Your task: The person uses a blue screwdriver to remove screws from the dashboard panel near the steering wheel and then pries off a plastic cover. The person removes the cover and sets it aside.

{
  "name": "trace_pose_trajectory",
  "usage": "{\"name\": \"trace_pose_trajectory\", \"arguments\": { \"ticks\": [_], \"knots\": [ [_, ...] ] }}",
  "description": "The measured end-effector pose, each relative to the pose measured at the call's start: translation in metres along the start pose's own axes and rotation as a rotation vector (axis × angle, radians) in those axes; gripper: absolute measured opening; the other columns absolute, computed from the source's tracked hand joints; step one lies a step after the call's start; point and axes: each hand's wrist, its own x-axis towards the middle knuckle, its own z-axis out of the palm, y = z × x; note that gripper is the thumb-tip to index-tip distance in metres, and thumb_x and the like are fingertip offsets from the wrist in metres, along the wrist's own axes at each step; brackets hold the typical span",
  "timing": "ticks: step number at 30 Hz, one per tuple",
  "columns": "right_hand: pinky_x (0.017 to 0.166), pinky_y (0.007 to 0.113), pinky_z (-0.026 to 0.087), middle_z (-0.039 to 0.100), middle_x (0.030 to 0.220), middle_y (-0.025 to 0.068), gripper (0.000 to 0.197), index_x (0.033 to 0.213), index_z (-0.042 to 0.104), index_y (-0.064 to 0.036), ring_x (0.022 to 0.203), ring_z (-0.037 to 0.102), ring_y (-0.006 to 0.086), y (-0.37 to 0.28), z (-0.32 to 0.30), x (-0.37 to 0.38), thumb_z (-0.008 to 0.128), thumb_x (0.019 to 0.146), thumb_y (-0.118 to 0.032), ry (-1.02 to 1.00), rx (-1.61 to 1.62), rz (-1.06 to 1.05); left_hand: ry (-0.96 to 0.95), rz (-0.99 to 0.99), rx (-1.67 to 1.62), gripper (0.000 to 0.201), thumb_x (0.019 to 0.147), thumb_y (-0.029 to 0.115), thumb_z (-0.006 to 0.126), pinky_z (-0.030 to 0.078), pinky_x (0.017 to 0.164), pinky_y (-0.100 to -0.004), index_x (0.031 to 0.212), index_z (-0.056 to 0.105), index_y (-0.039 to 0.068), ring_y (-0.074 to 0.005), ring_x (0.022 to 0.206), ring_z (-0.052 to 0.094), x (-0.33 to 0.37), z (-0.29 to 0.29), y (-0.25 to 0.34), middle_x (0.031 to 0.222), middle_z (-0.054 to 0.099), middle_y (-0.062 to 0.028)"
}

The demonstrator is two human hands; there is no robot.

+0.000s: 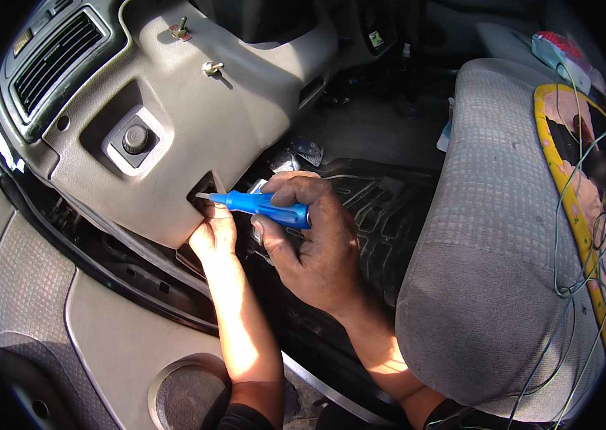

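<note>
My right hand (317, 240) is closed around the blue handle of a screwdriver (263, 208). The screwdriver points left, its tip at a small rectangular opening (199, 192) low in the grey dashboard panel (245, 86). Just beneath that opening, my left hand (215, 235) reaches up behind the panel's lower edge. Its fingers are mostly hidden by the panel and the screwdriver, so their grip does not show. A round dark knob (136, 139) sits in a recess to the upper left of the opening, and two metal toggle switches (212, 69) stick out higher up.
A grey cloth seat (475, 236) is on the right, with loose thin wires (564, 292) and a yellow-edged item (550, 140) on it. A black floor mat (382, 208) lies between seat and dashboard. The open door with a round speaker (192, 394) is at lower left.
</note>
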Motion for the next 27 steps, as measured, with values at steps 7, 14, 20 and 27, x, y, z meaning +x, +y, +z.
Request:
{"name": "trace_pose_trajectory", "arguments": {
  "ticks": [7,14,20,27],
  "knots": [
    [0.083,0.04,0.06,0.069,0.111,0.0142,0.037,0.119,0.056,-0.0031,0.099,0.073,0.0289,0.01,0.003,0.002,0.08,0.091,0.001,0.069,-0.007,-0.074,-0.049,-0.009,0.027,0.029,0.106,0.013,0.067,0.063,0.101,-0.0476,0.128,0.068,-0.005,-0.0323,0.112,0.073,-0.006,0.007,-0.009,0.127,0.074,-0.0204],
    [0.084,0.04,0.06,0.069,0.112,0.0144,0.036,0.118,0.057,-0.003,0.099,0.073,0.0298,0.011,0.006,0.0,0.079,0.091,0.001,0.066,0.037,-0.035,-0.082,0.086,0.27,0.028,0.106,0.014,0.068,0.064,0.098,-0.0457,0.126,0.068,-0.005,-0.0318,0.11,0.074,0.002,-0.009,0.004,0.125,0.075,-0.0195],
    [0.088,0.04,0.062,0.07,0.117,0.0149,0.027,0.11,0.066,-0.0039,0.105,0.074,0.0315,-0.009,-0.011,0.014,0.08,0.089,0.002,-0.135,-0.053,-0.173,-0.099,0.125,0.492,0.024,0.105,0.016,0.07,0.064,0.095,-0.0456,0.121,0.071,-0.002,-0.0316,0.106,0.074,0.001,-0.022,0.011,0.119,0.076,-0.0176],
    [0.081,0.04,0.063,0.076,0.107,0.0174,0.028,0.112,0.069,-0.0005,0.096,0.078,0.0339,-0.034,-0.01,0.009,0.085,0.09,-0.009,-0.138,-0.264,0.214,-0.012,-0.027,0.089,0.024,0.104,0.021,0.072,0.063,0.089,-0.0466,0.12,0.073,0.002,-0.0312,0.097,0.074,-0.005,0.006,0.003,0.118,0.077,-0.0152]
  ]
}}
